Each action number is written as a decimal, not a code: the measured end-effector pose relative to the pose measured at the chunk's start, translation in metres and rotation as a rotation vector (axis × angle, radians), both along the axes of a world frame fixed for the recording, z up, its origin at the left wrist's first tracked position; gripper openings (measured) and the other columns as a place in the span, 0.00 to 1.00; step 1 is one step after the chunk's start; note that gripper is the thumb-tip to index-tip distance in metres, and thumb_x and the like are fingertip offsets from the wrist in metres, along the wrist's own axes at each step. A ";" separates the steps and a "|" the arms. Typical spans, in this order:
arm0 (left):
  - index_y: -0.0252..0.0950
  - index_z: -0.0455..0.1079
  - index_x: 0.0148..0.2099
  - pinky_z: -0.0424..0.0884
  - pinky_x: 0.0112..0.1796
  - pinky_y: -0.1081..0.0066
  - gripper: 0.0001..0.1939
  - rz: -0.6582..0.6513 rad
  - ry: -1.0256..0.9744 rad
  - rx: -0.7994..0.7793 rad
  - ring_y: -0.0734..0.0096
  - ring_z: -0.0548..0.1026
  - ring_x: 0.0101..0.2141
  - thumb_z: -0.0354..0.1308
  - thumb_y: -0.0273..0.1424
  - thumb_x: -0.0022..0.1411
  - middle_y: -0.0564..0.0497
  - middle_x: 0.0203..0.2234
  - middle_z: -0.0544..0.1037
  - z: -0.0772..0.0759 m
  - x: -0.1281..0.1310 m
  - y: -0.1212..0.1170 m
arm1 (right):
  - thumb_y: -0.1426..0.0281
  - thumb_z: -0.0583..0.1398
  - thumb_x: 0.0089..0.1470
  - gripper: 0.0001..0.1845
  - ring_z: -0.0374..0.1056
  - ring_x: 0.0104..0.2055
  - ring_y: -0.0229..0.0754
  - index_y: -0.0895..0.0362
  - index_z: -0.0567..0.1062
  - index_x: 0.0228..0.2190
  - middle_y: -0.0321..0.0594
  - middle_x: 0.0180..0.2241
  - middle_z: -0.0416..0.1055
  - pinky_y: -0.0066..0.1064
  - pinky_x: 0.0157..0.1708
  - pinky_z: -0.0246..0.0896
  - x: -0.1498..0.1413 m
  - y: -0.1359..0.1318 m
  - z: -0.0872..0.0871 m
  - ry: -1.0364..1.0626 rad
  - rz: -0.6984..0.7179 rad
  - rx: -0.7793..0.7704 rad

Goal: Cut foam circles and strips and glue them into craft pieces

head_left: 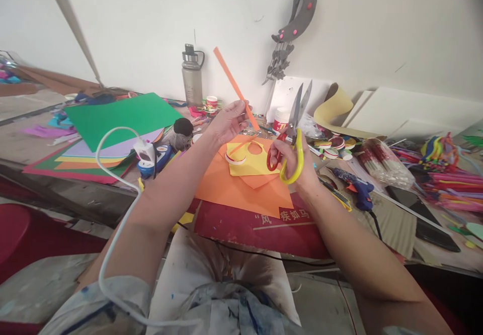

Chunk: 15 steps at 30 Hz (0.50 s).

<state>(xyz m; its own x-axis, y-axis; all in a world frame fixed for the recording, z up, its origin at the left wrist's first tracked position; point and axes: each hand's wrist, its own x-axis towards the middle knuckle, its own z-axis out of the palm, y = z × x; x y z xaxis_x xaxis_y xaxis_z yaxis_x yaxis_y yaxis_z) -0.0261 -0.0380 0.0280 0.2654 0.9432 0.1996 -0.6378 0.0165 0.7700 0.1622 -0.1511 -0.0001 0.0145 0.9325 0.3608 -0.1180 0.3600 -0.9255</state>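
Note:
Between the fingers of my left hand (232,118) is a narrow orange paper strip (229,72), held up at a slant above the table. My right hand (292,159) grips scissors (297,108) with one red and one yellow handle, their blades pointing up and apart. Below both hands lies yellow paper (260,161) with a round hole cut in it, on top of orange sheets (241,194). A white-rimmed paper ring (236,160) rests at the left edge of the yellow paper. Under the sheets is a dark red board (264,232) with printed characters.
A green sheet (124,116) covers other coloured paper at left, near a grey bottle (192,78). To the right are a blue glue gun (354,186), a black phone (422,217), bagged sticks (387,164) and pipe cleaners (456,189). A white cable (113,254) crosses my left arm.

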 end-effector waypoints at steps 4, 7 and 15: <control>0.33 0.76 0.36 0.70 0.28 0.79 0.12 -0.103 0.122 0.060 0.82 0.78 0.26 0.76 0.32 0.64 0.55 0.28 0.81 -0.001 0.014 -0.017 | 0.52 0.76 0.51 0.32 0.64 0.21 0.34 0.47 0.66 0.47 0.28 0.30 0.74 0.29 0.18 0.62 0.002 0.007 -0.005 -0.007 -0.024 -0.005; 0.33 0.76 0.35 0.73 0.31 0.78 0.13 -0.165 0.196 0.126 0.80 0.79 0.27 0.78 0.32 0.62 0.54 0.27 0.81 -0.007 0.019 -0.020 | 0.50 0.76 0.50 0.32 0.65 0.21 0.33 0.47 0.68 0.45 0.28 0.31 0.73 0.27 0.17 0.62 0.003 0.011 -0.012 -0.033 -0.013 -0.001; 0.33 0.76 0.34 0.75 0.33 0.77 0.15 -0.203 0.254 0.168 0.79 0.80 0.28 0.78 0.35 0.61 0.54 0.28 0.81 -0.014 0.022 -0.016 | 0.51 0.79 0.44 0.35 0.65 0.23 0.34 0.48 0.69 0.44 0.27 0.27 0.68 0.27 0.18 0.61 0.005 0.012 -0.012 -0.047 0.022 0.003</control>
<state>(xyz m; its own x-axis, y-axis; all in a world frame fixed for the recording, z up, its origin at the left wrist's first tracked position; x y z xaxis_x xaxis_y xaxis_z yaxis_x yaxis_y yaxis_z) -0.0040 -0.0539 0.0141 0.5051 0.8258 0.2508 -0.4227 -0.0166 0.9061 0.1676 -0.1395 -0.0118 -0.0228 0.9312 0.3639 -0.0825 0.3610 -0.9289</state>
